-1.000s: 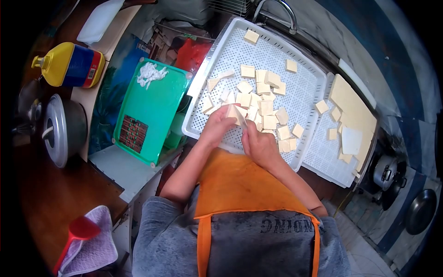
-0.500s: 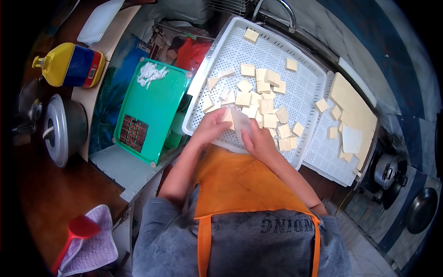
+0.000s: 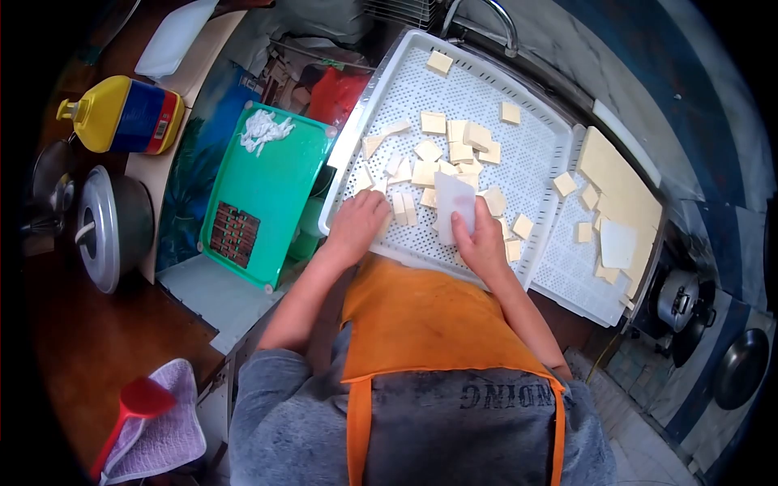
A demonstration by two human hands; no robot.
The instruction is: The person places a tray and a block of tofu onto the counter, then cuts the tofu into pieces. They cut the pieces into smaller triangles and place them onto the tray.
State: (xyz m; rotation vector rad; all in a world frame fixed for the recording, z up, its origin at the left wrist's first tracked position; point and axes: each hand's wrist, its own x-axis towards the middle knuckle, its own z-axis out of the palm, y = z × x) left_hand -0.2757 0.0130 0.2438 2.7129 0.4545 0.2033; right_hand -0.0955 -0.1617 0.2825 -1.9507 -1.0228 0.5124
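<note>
R hand (image 3: 484,240) grips scraper (image 3: 454,206), edge on tray (image 3: 527,154); L hand (image 3: 356,223) flat, palm-down, touching tofu strips (image 3: 403,209) at near rim — strips prob. soft, wet, crumbly; lift w/ light pinch on broad faces

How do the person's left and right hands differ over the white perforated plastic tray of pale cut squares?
The right hand grips a white flat scraper; the left hand holds nothing visible. The left hand lies palm down beside two narrow pale strips; the right hand stands its scraper among the pale squares. Both rest at the near edge of the white perforated tray.
</note>
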